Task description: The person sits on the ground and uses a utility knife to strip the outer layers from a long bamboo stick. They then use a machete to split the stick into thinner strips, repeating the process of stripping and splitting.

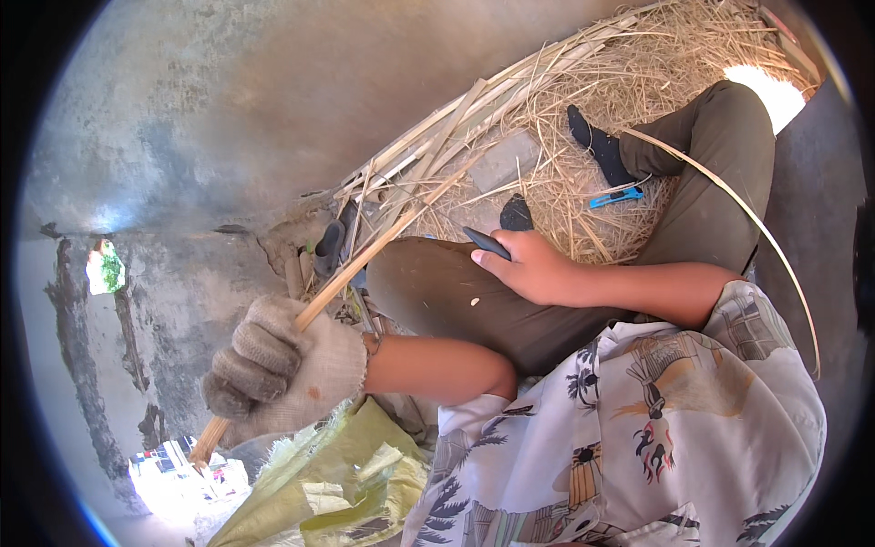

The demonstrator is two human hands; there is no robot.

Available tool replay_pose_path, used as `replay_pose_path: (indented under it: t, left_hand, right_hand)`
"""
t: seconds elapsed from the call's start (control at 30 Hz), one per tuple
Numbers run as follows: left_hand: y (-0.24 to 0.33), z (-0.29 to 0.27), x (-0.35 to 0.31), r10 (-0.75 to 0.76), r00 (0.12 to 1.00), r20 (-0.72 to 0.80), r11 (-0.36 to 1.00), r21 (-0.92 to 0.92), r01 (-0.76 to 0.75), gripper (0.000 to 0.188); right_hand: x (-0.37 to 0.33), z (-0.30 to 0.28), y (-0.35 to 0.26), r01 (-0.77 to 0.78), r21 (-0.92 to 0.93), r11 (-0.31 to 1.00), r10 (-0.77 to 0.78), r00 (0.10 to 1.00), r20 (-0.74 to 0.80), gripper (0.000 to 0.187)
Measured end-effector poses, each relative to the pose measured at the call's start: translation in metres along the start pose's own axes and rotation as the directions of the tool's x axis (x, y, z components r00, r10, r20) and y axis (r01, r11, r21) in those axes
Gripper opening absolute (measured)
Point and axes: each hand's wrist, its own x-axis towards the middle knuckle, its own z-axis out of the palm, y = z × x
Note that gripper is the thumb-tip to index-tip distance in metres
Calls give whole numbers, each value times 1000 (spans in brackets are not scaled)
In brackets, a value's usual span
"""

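The pale wooden strip lies toward 10 o'clock from the fingers of the bare right hand, its long axis running from between 7 and 8 o'clock up to between 1 and 2. The gloved left hand is the nearer one, being wrapped around the strip's lower stretch, with a short end sticking out below the fist; the right hand is apart from the wood, just beside its upper part. The left fingers are curled and clamped on the strip. The right fingers are closed on a dark handle that points toward 10 o'clock, at the strip; any blade ahead of it is too fine to make out, so contact there cannot be told. A blue cutter lies on the straw-like shavings between 1 and 2 o'clock from the right hand, and a yellow-green sack sits near 5 o'clock from the glove.
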Motion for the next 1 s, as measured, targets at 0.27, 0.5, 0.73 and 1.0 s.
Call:
replay_pose_path:
  t: [0.27, 0.5, 0.73, 1.0]
  left_hand:
    - [-26, 22, -5, 15, 997, -74, 997, 80, -10, 56]
    - [-34, 25, -3, 248, 899, -360, 899, 432, -75, 52]
    - [-51, 30, -8, 367, 783, -503, 810, 587, -2, 48]
    - [-56, 34, -15, 291, 866, -408, 833, 553, -19, 46]
  right_hand:
    - [-41, 2, -25, 422, 348, 837, -376, 906, -192, 30]
    - [-39, -14, -58, 232, 221, 947, -227, 973, -47, 29]
    - [-19, 10, -39, 271, 201, 941, -259, 962, -85, 26]
    - [-32, -5, -40, 458, 231, 859, -411, 884, -223, 22]
